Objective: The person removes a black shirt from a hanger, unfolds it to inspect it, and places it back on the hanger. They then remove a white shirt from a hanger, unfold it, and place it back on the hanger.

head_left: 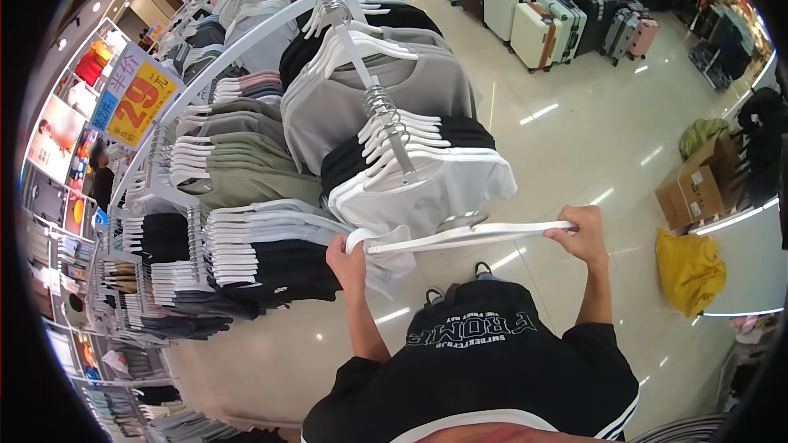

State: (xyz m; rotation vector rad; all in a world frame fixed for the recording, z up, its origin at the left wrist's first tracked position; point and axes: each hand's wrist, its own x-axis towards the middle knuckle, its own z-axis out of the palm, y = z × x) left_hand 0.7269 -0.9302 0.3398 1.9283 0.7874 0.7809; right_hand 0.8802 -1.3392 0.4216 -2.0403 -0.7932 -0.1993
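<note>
A white hanger [476, 235] is stretched level in front of my chest. My right hand [581, 232] is closed round its right end. At the other end, my left hand [347, 262] is closed on the hanger's tip together with the collar edge of a white garment [379, 239], which hangs below and beside that hand. The hanger's metal hook points away from me. Just beyond it, white shirts [427, 189] hang at the front of a rail [382, 119], with black and grey shirts behind them.
Racks of green shirts [250, 166] and black shirts [291, 272] stand to the left, under a price sign [137, 102]. Suitcases [533, 33] line the back. On the right are a cardboard box [694, 189] and a yellow bag [689, 272].
</note>
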